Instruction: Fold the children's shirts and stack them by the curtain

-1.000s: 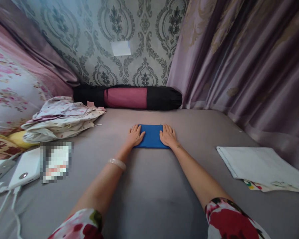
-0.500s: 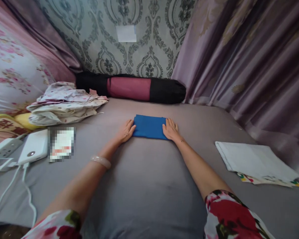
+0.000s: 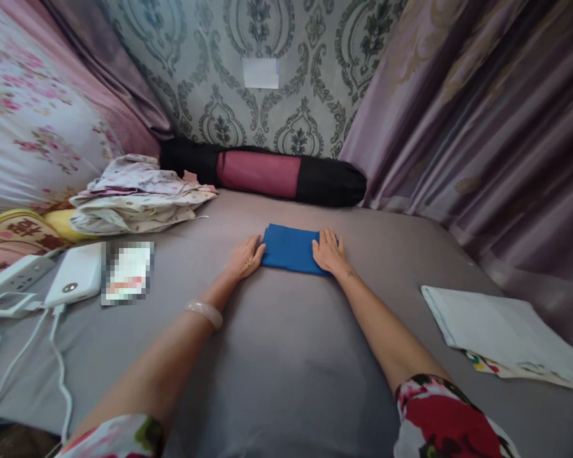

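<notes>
A blue folded cloth (image 3: 290, 249) lies flat as a rectangle on the grey bed sheet (image 3: 286, 318). My left hand (image 3: 248, 257) is at its left edge, thumb against the side and fingers stretched forward, resting on the sheet. On the right end of the cloth lies my right hand (image 3: 329, 250), its fingers extended and the thumb on top of the fabric. Neither hand is closed around anything. A pale bangle (image 3: 205, 313) circles the left wrist.
To the left are a power bank (image 3: 79, 270) with white cables, a power strip (image 3: 16, 280) and crumpled printed fabric (image 3: 138, 197). A black and pink roll bag (image 3: 262, 173) lies along the wall. White folded cloth (image 3: 501, 324) sits at right.
The whole view has shifted, so things appear slightly further right and lower. Both hands stay at the two ends of the blue cloth, which keeps its folded shape.
</notes>
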`<state>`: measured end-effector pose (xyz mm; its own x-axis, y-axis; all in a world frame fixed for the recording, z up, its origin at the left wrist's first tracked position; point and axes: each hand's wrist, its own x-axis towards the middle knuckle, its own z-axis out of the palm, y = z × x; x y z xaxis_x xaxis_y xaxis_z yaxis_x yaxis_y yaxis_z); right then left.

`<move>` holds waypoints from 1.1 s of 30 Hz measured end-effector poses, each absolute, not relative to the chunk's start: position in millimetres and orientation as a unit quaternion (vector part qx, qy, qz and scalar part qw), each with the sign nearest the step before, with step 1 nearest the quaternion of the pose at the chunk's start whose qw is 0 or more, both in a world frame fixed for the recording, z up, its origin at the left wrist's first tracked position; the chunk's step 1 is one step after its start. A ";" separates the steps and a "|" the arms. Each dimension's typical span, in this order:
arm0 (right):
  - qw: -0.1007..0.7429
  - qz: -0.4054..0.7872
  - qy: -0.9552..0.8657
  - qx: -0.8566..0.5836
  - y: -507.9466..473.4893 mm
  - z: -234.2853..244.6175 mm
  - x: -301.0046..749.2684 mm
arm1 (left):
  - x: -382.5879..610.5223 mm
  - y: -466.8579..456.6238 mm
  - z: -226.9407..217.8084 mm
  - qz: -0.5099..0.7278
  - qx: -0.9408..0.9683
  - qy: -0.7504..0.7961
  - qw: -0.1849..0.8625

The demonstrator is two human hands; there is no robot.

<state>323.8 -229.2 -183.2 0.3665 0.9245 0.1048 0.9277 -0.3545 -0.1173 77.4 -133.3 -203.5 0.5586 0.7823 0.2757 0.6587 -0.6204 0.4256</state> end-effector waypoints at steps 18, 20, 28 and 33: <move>0.067 -0.007 -0.568 -0.820 -212.6 -176.2 297.6 | 79.2 -130.0 -208.3 0.256 0.866 0.411 0.126; 0.072 0.013 -0.580 -0.811 -207.1 -175.8 283.9 | 79.4 -131.3 -207.1 0.255 0.864 0.414 0.127; 0.068 0.017 -0.572 -0.817 -199.5 -191.7 267.9 | 79.1 -132.3 -206.1 0.265 0.862 0.412 0.130; 0.056 0.027 -0.570 -0.820 -196.7 -190.1 271.7 | 79.8 -131.8 -204.7 0.274 0.853 0.421 0.145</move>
<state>271.7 -196.7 -190.1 0.3496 0.9367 0.0188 0.9306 -0.3448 -0.1231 79.8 -131.8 -204.7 0.4955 0.7969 0.3456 0.6382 -0.6039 0.4775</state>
